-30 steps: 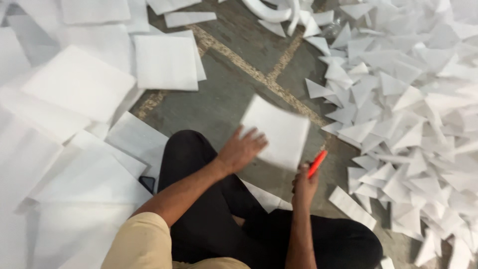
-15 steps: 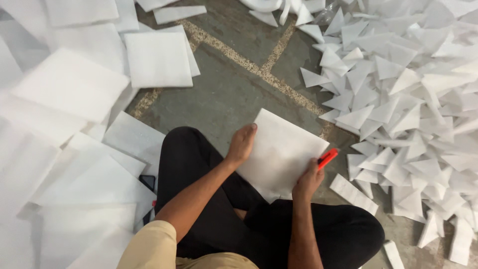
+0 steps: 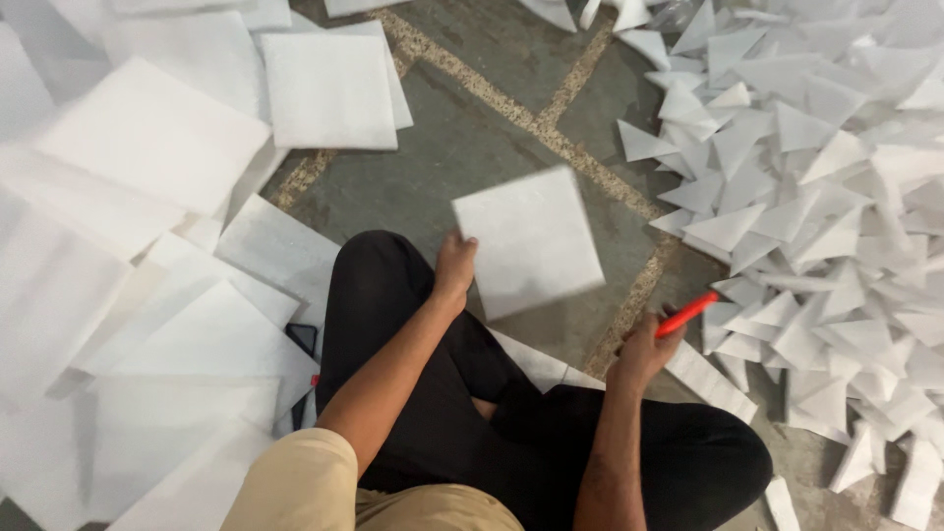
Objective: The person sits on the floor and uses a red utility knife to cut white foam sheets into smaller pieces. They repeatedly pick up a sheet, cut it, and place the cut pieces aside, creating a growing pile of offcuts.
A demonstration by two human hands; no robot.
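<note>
I sit cross-legged on the floor in black trousers. My left hand (image 3: 454,267) grips the left edge of a white square foam sheet (image 3: 531,241) and holds it above the floor, a little blurred. My right hand (image 3: 644,346) is closed around a red cutter (image 3: 686,315) that points up and to the right, just beside the sheet's lower right corner and apart from it.
A big heap of white foam triangles (image 3: 816,197) covers the floor on the right. Large white square sheets (image 3: 329,88) lie stacked on the left and behind. A dark phone-like object (image 3: 302,339) pokes out beside my left knee. A foam strip (image 3: 710,382) lies by my right knee.
The square sheet has swung away from my right hand, which has let go of it; only my left hand holds it now. The right hand with the red cutter has dropped slightly.
</note>
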